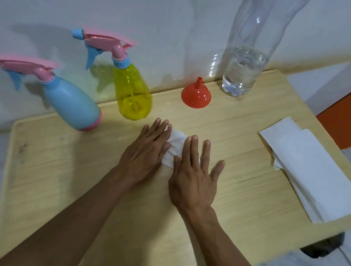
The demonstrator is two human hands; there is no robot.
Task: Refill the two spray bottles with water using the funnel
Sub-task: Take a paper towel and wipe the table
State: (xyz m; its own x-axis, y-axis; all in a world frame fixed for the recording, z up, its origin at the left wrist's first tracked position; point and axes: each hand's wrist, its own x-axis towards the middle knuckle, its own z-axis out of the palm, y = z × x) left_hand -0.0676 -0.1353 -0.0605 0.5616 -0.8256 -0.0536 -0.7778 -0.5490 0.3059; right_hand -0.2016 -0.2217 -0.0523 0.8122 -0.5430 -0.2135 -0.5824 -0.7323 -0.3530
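**Refill looks done; wiping up**

Both capped bottles, blue [71, 102] and yellow [134, 93], stand by the upturned funnel [195, 96]. Left hand [147, 151] and right hand [194, 172] press flat on a tissue [174, 145] (probably mopping spills).

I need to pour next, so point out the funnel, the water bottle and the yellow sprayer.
funnel [195, 96]: head view, on its orange cone.
water bottle [242, 73]: head view, on the water-filled lower part.
yellow sprayer [132, 93]: head view, on its clear yellow body.
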